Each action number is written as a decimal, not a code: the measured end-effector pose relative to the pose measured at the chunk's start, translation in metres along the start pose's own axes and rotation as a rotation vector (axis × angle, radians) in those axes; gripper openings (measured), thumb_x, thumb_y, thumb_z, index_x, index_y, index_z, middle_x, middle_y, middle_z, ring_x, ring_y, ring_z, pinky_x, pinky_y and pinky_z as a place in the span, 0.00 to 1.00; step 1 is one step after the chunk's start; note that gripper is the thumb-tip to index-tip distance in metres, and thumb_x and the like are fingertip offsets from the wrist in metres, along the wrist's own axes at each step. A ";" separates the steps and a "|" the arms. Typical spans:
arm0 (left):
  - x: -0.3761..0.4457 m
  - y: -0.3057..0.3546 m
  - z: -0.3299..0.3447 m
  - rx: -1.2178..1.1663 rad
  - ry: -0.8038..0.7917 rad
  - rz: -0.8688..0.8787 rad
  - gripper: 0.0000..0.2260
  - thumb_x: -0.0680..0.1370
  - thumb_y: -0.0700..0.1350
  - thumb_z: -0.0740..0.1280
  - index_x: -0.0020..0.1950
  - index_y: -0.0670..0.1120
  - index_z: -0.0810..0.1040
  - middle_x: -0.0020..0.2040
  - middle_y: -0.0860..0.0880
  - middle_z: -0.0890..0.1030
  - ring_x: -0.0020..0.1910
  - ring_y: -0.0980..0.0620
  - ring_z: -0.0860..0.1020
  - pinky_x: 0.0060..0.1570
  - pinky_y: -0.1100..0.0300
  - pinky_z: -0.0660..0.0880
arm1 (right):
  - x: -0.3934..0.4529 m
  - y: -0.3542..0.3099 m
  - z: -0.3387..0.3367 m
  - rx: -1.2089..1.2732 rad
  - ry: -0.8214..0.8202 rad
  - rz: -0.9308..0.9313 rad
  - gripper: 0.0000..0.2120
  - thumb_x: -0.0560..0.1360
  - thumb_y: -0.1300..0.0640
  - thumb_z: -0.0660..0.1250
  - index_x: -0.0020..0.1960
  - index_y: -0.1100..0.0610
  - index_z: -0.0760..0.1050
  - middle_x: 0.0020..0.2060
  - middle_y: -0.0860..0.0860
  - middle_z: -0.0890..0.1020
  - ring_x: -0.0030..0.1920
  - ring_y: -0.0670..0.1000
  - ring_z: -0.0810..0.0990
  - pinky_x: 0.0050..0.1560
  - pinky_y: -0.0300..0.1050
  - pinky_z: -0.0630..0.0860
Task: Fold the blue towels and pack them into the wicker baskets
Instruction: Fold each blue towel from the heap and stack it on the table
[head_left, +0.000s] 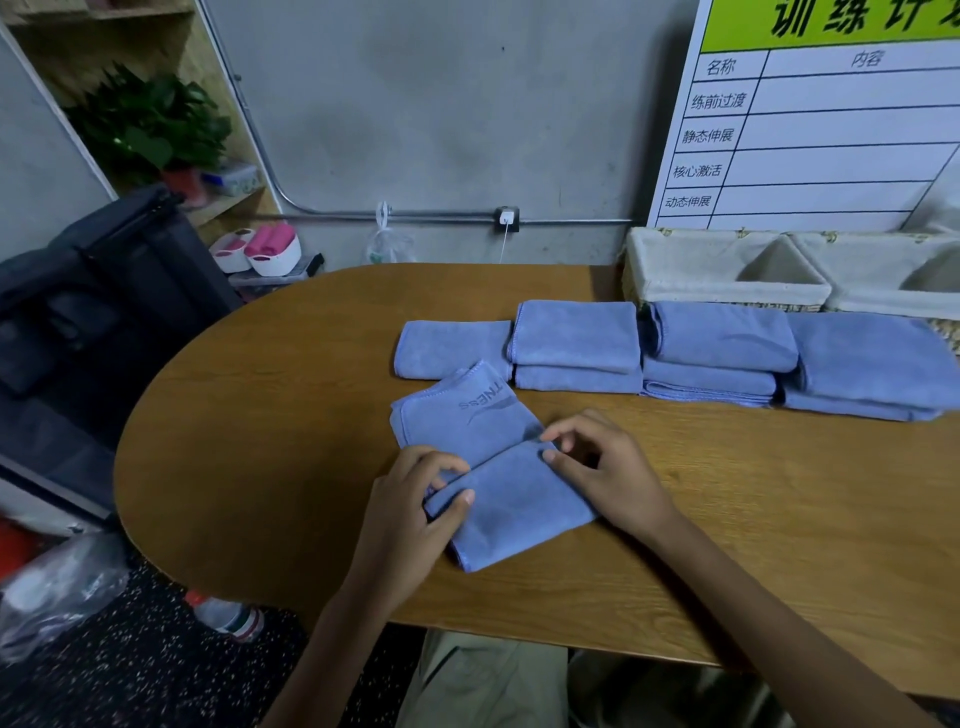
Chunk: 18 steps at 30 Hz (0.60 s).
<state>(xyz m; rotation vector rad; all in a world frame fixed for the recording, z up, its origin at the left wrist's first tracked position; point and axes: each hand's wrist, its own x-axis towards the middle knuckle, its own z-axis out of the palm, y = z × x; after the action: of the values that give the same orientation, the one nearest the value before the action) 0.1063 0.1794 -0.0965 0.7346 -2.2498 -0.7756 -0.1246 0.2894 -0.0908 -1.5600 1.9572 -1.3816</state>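
Observation:
A blue towel (488, 457) lies half folded on the wooden table (260, 415), its near part doubled over. My left hand (415, 512) pinches the folded edge at the left between thumb and fingers. At the right end of that fold my right hand (608, 467) pinches the cloth with curled fingers. Behind it sits a row of folded blue towels (675, 353), some stacked two high. Two wicker baskets with cloth liners, one (722, 270) beside the other (893, 270), stand at the back right, nothing visible inside.
A whiteboard chart (831, 130) leans against the wall behind the baskets. A dark chair with bags (104, 291) stands left of the table. A plastic bottle (228, 616) and plastic bags lie on the floor near the table's front edge.

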 end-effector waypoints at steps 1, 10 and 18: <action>0.003 -0.002 0.001 0.012 -0.009 0.015 0.05 0.76 0.55 0.66 0.50 0.58 0.78 0.52 0.60 0.76 0.49 0.57 0.79 0.48 0.52 0.77 | -0.001 0.000 -0.001 -0.007 -0.005 -0.009 0.08 0.75 0.59 0.73 0.51 0.47 0.81 0.43 0.46 0.78 0.49 0.49 0.78 0.51 0.45 0.75; -0.008 0.004 -0.004 0.130 -0.184 0.405 0.19 0.74 0.65 0.71 0.55 0.53 0.82 0.56 0.60 0.77 0.60 0.59 0.75 0.61 0.51 0.69 | -0.002 0.000 0.002 -0.008 -0.038 -0.048 0.11 0.76 0.66 0.71 0.49 0.50 0.83 0.47 0.47 0.77 0.52 0.49 0.79 0.54 0.46 0.75; -0.006 0.001 0.002 0.188 -0.176 0.401 0.12 0.70 0.54 0.76 0.50 0.52 0.80 0.54 0.60 0.77 0.56 0.61 0.77 0.68 0.50 0.66 | -0.005 0.002 -0.007 0.003 -0.137 -0.064 0.09 0.78 0.64 0.70 0.53 0.53 0.84 0.52 0.48 0.77 0.56 0.49 0.77 0.59 0.46 0.74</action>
<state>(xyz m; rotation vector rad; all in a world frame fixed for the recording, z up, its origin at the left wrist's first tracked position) 0.1086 0.1851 -0.0996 0.2853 -2.5424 -0.4525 -0.1284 0.2968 -0.0902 -1.6821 1.8389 -1.2650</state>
